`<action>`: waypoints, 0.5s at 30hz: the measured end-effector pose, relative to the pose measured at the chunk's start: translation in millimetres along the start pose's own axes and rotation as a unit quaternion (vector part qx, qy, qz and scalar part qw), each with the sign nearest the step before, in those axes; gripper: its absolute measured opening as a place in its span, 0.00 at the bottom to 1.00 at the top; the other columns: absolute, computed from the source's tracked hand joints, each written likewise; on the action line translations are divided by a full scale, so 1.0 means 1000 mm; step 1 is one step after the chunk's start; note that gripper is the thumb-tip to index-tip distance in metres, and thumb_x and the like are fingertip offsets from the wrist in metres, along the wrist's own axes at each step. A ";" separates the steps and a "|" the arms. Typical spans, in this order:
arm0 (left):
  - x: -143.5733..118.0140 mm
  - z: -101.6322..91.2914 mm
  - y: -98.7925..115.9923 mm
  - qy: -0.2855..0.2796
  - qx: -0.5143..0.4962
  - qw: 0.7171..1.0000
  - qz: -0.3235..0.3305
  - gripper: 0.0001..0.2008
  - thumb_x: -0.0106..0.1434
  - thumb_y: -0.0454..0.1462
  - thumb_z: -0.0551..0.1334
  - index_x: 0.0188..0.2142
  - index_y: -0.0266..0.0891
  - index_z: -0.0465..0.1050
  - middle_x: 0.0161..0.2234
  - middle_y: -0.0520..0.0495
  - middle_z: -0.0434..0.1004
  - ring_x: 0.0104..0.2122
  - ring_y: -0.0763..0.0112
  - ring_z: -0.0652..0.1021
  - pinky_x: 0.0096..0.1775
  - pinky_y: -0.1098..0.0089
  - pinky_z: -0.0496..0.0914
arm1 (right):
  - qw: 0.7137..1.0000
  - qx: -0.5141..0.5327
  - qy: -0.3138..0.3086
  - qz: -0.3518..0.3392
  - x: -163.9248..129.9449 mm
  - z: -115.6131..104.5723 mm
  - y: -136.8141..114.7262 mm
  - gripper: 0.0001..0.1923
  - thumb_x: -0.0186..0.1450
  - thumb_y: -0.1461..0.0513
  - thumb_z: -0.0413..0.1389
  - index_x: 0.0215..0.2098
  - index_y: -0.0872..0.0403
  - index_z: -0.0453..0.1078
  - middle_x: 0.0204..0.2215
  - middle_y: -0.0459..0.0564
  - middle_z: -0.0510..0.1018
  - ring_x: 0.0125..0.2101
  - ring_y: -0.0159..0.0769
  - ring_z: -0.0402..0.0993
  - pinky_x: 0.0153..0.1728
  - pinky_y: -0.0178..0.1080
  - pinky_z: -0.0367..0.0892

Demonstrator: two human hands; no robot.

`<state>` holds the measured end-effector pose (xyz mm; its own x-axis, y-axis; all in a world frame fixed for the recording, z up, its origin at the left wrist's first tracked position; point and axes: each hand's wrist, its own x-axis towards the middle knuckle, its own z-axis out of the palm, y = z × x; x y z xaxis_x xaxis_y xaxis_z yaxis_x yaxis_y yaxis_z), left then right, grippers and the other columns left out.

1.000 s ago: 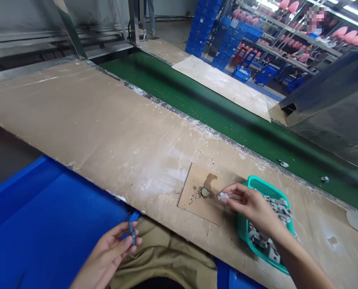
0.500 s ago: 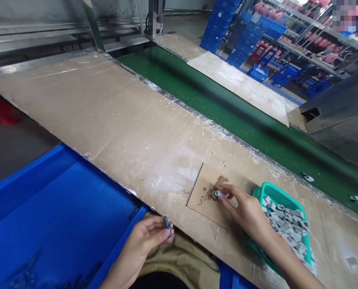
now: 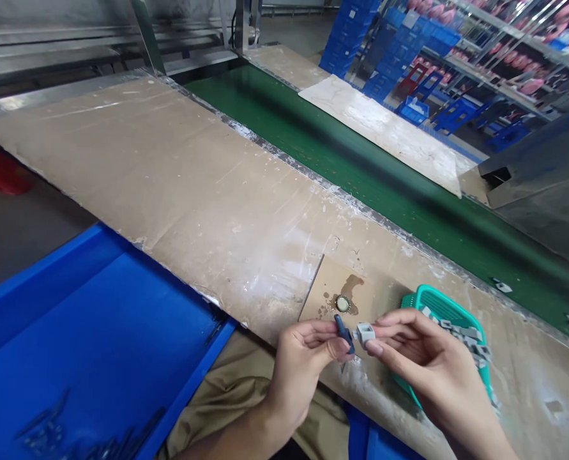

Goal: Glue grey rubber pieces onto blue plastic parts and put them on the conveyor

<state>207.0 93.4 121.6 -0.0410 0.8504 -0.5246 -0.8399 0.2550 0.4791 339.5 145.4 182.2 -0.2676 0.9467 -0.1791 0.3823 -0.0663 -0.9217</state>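
Left hand (image 3: 299, 365) pinching a dark blue plastic piece (image 3: 344, 335), right hand (image 3: 432, 359) a grey plastic block (image 3: 366, 333), lower centre; can't tell if they're joined. Teal basket (image 3: 410, 300), lower right, has loads left; two bits (image 3: 503, 287) on the green conveyor belt (image 3: 284, 131) may be done. Scuffed tan worktop (image 3: 169, 185), packed shelving (image 3: 518, 61) upper right.
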 end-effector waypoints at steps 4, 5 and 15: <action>-0.001 0.004 0.001 -0.003 0.003 1.000 0.024 0.12 0.39 0.35 0.75 0.24 0.34 0.76 0.25 0.45 0.81 0.24 0.70 0.78 0.28 0.75 0.74 | 1.000 0.003 -0.007 0.000 -0.004 0.002 0.003 0.12 0.53 0.58 0.65 0.31 0.51 0.67 0.27 0.49 0.79 0.30 0.38 0.78 0.33 0.36 0.76; -0.002 0.004 0.003 0.002 0.016 0.999 0.032 0.12 0.39 0.34 0.75 0.22 0.35 0.76 0.24 0.46 0.81 0.24 0.69 0.79 0.28 0.75 0.74 | 1.000 -0.007 -0.007 -0.004 -0.003 0.002 0.002 0.12 0.54 0.58 0.65 0.31 0.51 0.67 0.27 0.49 0.78 0.30 0.37 0.78 0.32 0.36 0.76; 0.014 0.001 0.017 -0.011 0.242 0.956 0.163 0.03 0.51 0.33 0.68 0.22 0.39 0.79 0.26 0.47 0.80 0.27 0.63 0.80 0.34 0.68 0.76 | 0.995 -0.072 -0.049 -0.044 0.011 0.006 0.001 0.12 0.55 0.55 0.63 0.33 0.52 0.68 0.27 0.50 0.78 0.30 0.37 0.77 0.31 0.37 0.76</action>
<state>193.1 110.4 122.8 -0.2418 0.9293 -0.2793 -0.4351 0.1534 0.8872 332.0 153.7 177.4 -0.3879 0.9110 -0.1399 0.4754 0.0677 -0.8772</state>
